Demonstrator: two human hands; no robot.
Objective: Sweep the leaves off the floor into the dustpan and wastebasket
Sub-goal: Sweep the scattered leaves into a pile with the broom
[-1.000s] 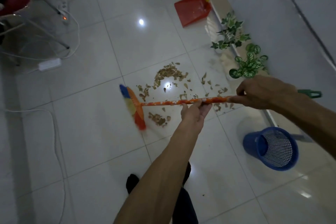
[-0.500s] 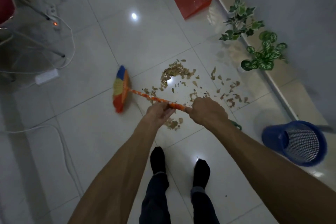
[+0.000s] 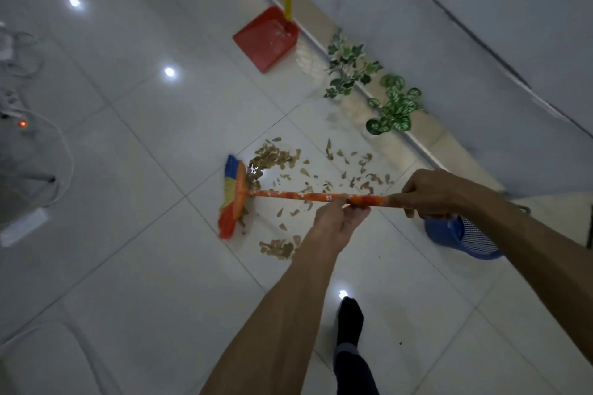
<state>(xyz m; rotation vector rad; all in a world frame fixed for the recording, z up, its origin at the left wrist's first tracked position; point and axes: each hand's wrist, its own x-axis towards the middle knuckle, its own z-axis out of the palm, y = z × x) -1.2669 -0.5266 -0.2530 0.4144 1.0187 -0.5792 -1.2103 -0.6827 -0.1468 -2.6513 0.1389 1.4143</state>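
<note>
The left hand (image 3: 340,218) is curling its fingers (image 3: 356,209) round the orange patterned broom handle (image 3: 288,195) from below, about midway along it, probably to steer the stroke. The right hand (image 3: 426,194) is clamping its fingers over the upper end of the same handle, which looks like the driving grip; how its thumb is lying I cannot tell. Spacing the two grips apart is giving leverage over the broom head (image 3: 232,199), whose multicoloured bristles are resting on the white tile floor (image 3: 134,144) at the left edge of the dry leaves (image 3: 272,159). The leaves are lying scattered in loose clumps between the head and the wall, with one small clump (image 3: 277,248) sitting near the left forearm. The red dustpan (image 3: 263,42) is standing with its yellow handle upright against the skirting, well apart from the leaves. The blue mesh wastebasket (image 3: 449,232) is lying tipped on its side just below the right hand. None of the leaves is yet in either one.
</note>
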